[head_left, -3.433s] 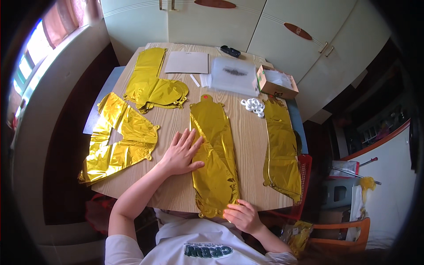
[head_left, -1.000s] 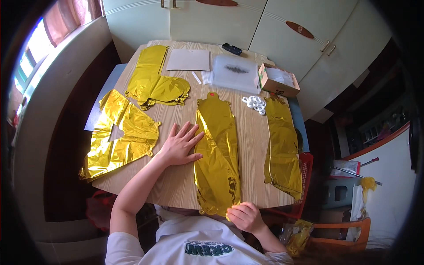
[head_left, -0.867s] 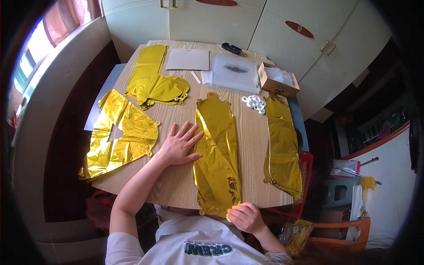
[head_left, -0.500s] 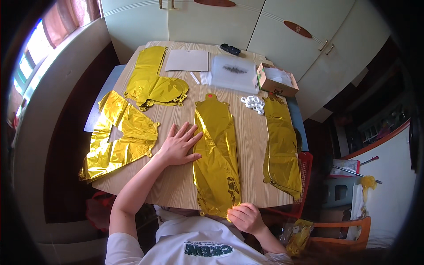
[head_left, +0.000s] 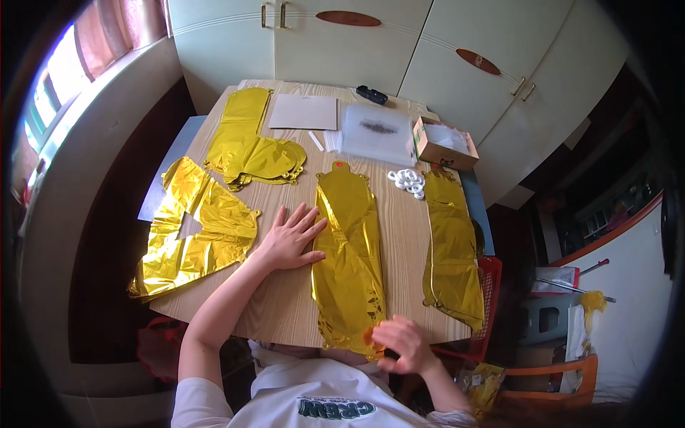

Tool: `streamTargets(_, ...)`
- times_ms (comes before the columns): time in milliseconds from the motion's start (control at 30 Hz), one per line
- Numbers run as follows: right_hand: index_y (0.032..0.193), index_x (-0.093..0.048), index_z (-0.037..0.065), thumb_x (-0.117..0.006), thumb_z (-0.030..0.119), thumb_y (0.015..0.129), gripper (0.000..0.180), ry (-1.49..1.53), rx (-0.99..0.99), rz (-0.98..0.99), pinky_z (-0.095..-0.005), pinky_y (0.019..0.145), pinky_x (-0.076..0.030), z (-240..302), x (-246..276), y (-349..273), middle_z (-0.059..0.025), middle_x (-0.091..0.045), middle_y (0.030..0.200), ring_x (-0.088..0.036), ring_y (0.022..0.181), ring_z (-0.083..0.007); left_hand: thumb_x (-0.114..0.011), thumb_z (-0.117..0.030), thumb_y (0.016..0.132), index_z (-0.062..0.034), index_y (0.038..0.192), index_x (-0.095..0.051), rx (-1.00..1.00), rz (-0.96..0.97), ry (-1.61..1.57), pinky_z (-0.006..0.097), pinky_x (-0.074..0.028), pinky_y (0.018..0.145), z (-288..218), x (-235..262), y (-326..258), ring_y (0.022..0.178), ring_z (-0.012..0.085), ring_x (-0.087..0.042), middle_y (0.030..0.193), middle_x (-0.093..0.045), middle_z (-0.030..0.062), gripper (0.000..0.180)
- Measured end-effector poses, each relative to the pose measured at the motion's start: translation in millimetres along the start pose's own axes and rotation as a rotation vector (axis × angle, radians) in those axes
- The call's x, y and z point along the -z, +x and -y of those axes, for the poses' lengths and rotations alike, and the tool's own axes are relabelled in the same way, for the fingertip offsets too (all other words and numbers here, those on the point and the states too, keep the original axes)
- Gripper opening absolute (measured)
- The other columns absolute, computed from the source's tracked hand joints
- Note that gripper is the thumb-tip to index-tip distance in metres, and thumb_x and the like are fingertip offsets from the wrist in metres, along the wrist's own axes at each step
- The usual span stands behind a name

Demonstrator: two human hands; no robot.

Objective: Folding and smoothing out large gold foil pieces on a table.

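A long, flat gold foil balloon [head_left: 347, 246] lies lengthwise before me on the table, its near end reaching over the front edge. My left hand [head_left: 291, 239] rests flat beside it, fingers spread, with fingertips at the balloon's left edge. At the near right corner is my right hand [head_left: 403, 345], slightly blurred. Its thumb is apart from the fingers, which are close to the foil; contact there is hard to make out. An angular gold foil balloon [head_left: 207, 246] lies left of my left hand.
The wooden table [head_left: 285, 303] also bears a boot-shaped gold foil balloon [head_left: 246, 146], another gold balloon [head_left: 453, 246], white ribbon rolls [head_left: 407, 182], a grey-white board [head_left: 303, 113], clear plastic sleeves [head_left: 376, 135], a cardboard box [head_left: 446, 145] and a black object [head_left: 372, 95]. A red chair [head_left: 487, 299] stands right.
My right hand has loosened from its closed grip at the balloon's near corner and shifted slightly right. My left hand stays flat in place. The view has tilted a little upward.
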State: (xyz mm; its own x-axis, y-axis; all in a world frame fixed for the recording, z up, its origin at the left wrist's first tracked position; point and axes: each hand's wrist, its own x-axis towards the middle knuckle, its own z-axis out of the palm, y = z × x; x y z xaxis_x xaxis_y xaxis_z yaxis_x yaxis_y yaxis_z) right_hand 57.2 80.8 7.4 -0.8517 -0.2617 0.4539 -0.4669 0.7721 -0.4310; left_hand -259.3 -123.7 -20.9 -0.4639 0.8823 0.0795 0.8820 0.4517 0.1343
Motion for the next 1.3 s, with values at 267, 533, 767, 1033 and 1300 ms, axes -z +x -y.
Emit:
streamTargets(267,0.139,-0.050,0.003,-0.050,0.027,0.099,0.047,-0.199,-0.293,0.006,-0.0454,0.115,-0.031,-112.7,-18.9,64.1,-0.0151,-0.048,0.146,-0.045,0.136,-0.0307,-0.043,-0.066,0.092,0.0003,0.151,-0.027,-0.152,-0.042,-0.093,0.050,-0.013,0.120,-6.5,-2.4,1.0,0.148,0.0343,-0.019,0.157,-0.026,0.0222,0.090)
streamTargets(533,0.150,-0.033,0.006,-0.045,0.049,0.099,0.068,-0.321,-0.327,0.271,-0.0456,0.121,-0.016,-132.1,-29.6,100.1,-0.0127,-0.027,0.159,-0.023,0.148,-0.0268,-0.041,-0.070,0.091,-0.0016,0.150,-0.031,-0.180,-0.051,-0.001,0.053,-0.015,0.119,-8.9,-2.6,-1.4,0.146,0.0370,-0.024,0.155,-0.030,0.0234,0.091)
streamTargets(767,0.151,-0.031,0.006,-0.041,0.057,0.098,0.074,-0.370,-0.305,0.319,-0.0457,0.122,-0.012,-131.5,-36.8,106.4,-0.0112,-0.027,0.159,-0.021,0.149,-0.0255,-0.043,-0.071,0.090,-0.0036,0.150,-0.033,-0.180,-0.040,0.003,0.055,-0.015,0.118,-9.5,-2.9,-0.8,0.146,0.0391,-0.022,0.155,-0.030,0.0238,0.091)
streamTargets(1033,0.151,-0.032,0.006,-0.042,0.057,0.098,0.074,-0.365,-0.295,0.310,-0.0466,0.122,-0.013,-131.3,-36.3,107.0,-0.0108,-0.029,0.158,-0.021,0.148,-0.0248,-0.046,-0.070,0.088,-0.0072,0.151,-0.033,-0.176,-0.031,0.006,0.056,-0.015,0.118,-10.4,-1.8,0.1,0.146,0.0401,-0.022,0.155,-0.030,0.0219,0.089)
streamTargets(1300,0.152,-0.030,0.007,-0.047,0.054,0.097,0.075,-0.376,-0.284,0.306,-0.0468,0.121,-0.014,-133.3,-38.4,105.7,-0.0113,-0.029,0.158,-0.022,0.148,-0.0273,-0.048,-0.068,0.088,-0.0085,0.151,-0.033,-0.169,-0.031,-0.038,0.057,-0.014,0.118,-11.7,0.3,0.1,0.146,0.0398,-0.021,0.155,-0.030,0.0209,0.088)
